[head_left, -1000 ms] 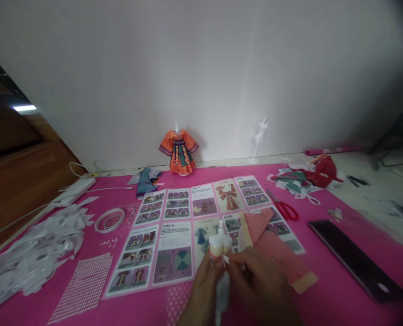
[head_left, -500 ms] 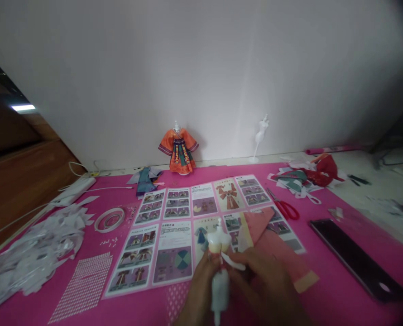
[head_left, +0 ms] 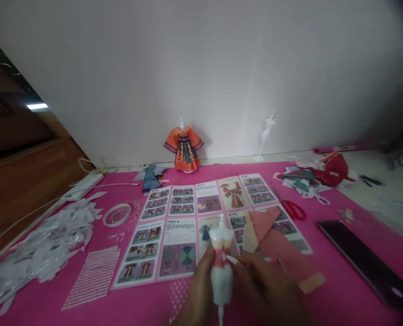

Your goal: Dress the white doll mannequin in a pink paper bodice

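I hold a small white mannequin torso [head_left: 221, 256] upright over the pink mat [head_left: 330, 294], low in the middle of the view. A pinkish-red paper band wraps its waist. My left hand [head_left: 199, 294] grips the torso from the left. My right hand [head_left: 266, 290] pinches a white strip at the band on the torso's right side. Just right of the hands lies a folded salmon-pink paper garment piece [head_left: 278, 242], resting on the instruction sheet [head_left: 174, 235].
Against the wall stand a dressed orange doll costume [head_left: 184, 147] and a bare white mannequin [head_left: 266, 134]. Red scissors [head_left: 290, 207], a dark phone [head_left: 364, 260], a tape roll [head_left: 117, 214], paper scraps [head_left: 41, 244] and a sticker sheet [head_left: 94, 276] lie on the mat.
The mannequin torso has been raised and turned upright, showing more of its body. My right hand's pinch moved to the waist band. The camera view shifted slightly left.
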Available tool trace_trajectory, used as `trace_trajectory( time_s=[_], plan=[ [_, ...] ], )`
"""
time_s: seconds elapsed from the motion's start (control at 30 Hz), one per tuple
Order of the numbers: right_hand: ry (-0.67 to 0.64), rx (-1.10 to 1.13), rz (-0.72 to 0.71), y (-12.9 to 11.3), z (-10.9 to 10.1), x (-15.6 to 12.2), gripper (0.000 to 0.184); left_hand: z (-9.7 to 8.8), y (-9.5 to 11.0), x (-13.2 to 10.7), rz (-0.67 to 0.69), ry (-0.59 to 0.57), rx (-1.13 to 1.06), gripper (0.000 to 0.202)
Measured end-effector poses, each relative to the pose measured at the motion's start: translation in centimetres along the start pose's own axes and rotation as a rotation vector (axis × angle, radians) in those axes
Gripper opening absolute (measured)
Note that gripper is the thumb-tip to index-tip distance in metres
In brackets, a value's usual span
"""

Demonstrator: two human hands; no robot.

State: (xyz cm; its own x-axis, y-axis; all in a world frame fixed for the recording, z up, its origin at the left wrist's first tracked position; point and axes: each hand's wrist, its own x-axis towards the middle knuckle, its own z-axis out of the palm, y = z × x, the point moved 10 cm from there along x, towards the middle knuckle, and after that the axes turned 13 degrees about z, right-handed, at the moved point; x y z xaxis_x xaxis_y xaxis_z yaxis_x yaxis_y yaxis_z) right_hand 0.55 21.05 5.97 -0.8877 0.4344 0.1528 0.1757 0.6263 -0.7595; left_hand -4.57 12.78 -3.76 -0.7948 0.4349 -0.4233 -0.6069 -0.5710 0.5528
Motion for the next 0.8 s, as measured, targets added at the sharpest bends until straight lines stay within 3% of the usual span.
trace_trajectory(
  time_s=[0.17,0.3,0.5,0.7,0.8],
  plan=[
    [-0.074,-0.002,0.063,0.9,1.7,0.0,0.03,-0.4,0.3,0.1,0.044,0.005,0.044,0.038],
    [-0.031,-0.045,0.113,0.9,2.2,-0.3,0.033,-0.4,0.2,0.1,0.049,-0.004,0.061,0.04],
    [0.042,-0.101,0.123,0.3,2.7,-0.4,0.04,0.2,2.0,0.3,0.266,-0.174,0.134,0.036],
    [-0.116,0.031,0.178,1.1,2.9,0.3,0.029,0.5,1.9,0.3,0.254,-0.176,0.13,0.029],
    [-0.142,0.046,0.169,1.3,2.0,0.3,0.029,0.4,1.7,0.5,0.238,-0.13,0.136,0.036]
  ],
)
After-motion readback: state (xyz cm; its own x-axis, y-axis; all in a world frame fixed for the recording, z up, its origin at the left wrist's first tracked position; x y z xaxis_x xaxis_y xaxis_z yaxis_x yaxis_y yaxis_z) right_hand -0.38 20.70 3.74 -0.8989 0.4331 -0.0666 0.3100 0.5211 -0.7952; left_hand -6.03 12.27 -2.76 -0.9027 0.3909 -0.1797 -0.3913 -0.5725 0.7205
